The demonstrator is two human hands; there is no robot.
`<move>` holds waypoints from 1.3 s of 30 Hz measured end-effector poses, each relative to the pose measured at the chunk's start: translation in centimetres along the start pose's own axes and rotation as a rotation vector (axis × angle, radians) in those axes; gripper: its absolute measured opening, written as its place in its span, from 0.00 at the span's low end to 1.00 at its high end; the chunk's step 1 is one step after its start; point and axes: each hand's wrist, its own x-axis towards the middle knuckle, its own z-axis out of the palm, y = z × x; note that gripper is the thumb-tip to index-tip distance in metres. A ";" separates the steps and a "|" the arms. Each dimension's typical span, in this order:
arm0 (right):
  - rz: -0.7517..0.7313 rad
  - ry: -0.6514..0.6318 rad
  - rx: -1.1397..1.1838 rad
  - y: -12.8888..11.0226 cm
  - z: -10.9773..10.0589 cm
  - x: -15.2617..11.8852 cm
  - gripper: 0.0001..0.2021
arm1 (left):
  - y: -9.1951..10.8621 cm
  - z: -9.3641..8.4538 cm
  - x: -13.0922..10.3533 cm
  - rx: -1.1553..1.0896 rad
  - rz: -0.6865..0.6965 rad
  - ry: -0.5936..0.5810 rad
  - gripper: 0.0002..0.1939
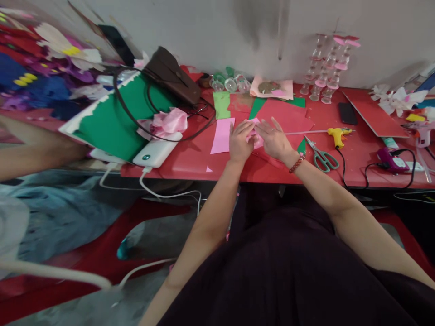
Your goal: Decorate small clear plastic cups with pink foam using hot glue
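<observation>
Both hands are together over a small pink sheet on the red table. My left hand has its fingers bent over the sheet's left side, the thumb near its lower edge. From the right, my right hand holds the same sheet with its fingertips, its outer finger lifted away. Part of the sheet is hidden under the fingers. A flat pink rectangle lies just left of my left hand. Scissors with grey-green handles and a small green leaf-shaped piece lie right of my right wrist.
A yellow glue gun, a black phone and a purple corded device are to the right. Leftward are a white power bank, a brown bag and a green sheet. Another person's arm reaches in at far left.
</observation>
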 end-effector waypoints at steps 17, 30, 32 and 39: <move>0.017 -0.014 0.021 -0.1 0.6 -0.2 0.34 | -0.7 0.4 0.0 0.010 -0.009 0.005 0.21; 0.019 -0.001 0.038 0.7 -0.3 0.9 0.28 | -0.4 0.1 -0.1 -0.059 -0.007 0.003 0.39; 0.023 0.018 0.067 1.0 -0.2 1.1 0.28 | -0.2 0.2 0.0 -0.088 -0.056 0.002 0.41; 0.174 0.169 0.168 1.6 -0.1 1.4 0.28 | -1.8 2.2 -0.3 -0.305 -0.230 -0.074 0.44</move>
